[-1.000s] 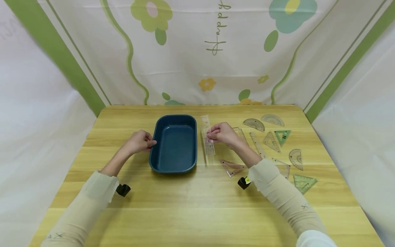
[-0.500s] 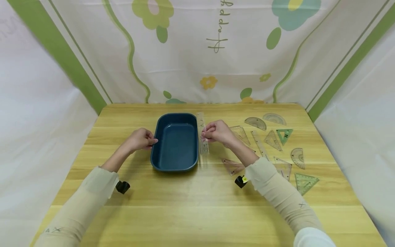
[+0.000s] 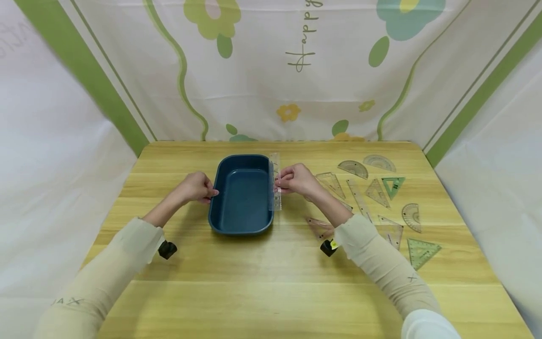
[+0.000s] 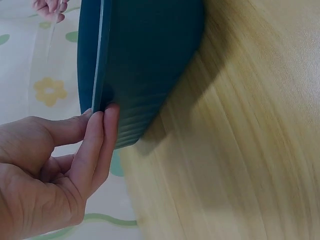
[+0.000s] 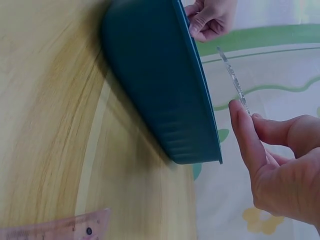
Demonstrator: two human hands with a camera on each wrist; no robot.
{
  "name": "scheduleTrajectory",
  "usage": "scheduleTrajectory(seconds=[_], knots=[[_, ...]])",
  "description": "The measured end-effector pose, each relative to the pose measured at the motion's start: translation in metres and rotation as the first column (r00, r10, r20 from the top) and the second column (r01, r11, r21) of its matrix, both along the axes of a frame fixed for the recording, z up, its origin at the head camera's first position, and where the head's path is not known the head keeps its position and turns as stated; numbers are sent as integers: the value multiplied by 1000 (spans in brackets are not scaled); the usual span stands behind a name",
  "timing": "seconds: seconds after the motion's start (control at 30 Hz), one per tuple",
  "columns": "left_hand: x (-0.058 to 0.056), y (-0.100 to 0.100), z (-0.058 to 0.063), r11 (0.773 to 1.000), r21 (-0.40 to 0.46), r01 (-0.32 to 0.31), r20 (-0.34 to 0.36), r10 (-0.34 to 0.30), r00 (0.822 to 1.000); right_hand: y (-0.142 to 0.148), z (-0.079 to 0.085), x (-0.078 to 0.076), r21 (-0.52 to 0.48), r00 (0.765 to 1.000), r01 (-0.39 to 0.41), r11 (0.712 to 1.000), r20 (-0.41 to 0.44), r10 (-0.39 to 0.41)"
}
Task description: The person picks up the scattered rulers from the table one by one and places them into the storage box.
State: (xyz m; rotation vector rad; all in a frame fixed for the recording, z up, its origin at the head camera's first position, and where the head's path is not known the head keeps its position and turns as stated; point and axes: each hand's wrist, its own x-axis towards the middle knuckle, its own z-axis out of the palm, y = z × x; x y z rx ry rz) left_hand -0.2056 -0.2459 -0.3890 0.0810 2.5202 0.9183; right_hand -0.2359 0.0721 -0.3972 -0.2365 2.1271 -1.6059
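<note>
A dark blue rectangular tray (image 3: 242, 232) with raised walls stands on the wooden table, left of the middle. My left hand (image 3: 197, 187) pinches its left rim between thumb and fingers; the left wrist view shows that grip (image 4: 65, 160) close up. A clear plastic ruler (image 3: 274, 165) is pinched along its right edge by my right hand (image 3: 296, 180). Seen from the head, the ruler overlaps the tray's right rim. In the right wrist view the ruler (image 5: 233, 80) is edge-on, raised above the level of the rim, with thumb and fingers on one side of it.
Right of my right hand lie a set square (image 3: 332, 183), another ruler (image 3: 358, 197), two protractors (image 3: 353, 168) at the back, a third protractor (image 3: 411, 217), a dark green triangle (image 3: 393, 186) and a light green triangle (image 3: 421, 252). A pinkish triangle (image 3: 318, 228) lies near my right wrist.
My right hand has carried the ruler left, from beside the tray to over its right rim. My left hand keeps its pinch on the tray's left rim.
</note>
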Motion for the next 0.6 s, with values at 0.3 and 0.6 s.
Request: scheduleTrajectory(seconds=[0.3, 0.6], knots=[[-4, 4, 4, 999, -39, 12, 9, -12, 1000, -7, 1, -5, -13, 1000, -23, 1000, -6, 23], [-1, 4, 6, 999, -43, 30, 10, -30, 1000, -23, 4, -10, 22, 999, -43, 999, 2, 43]])
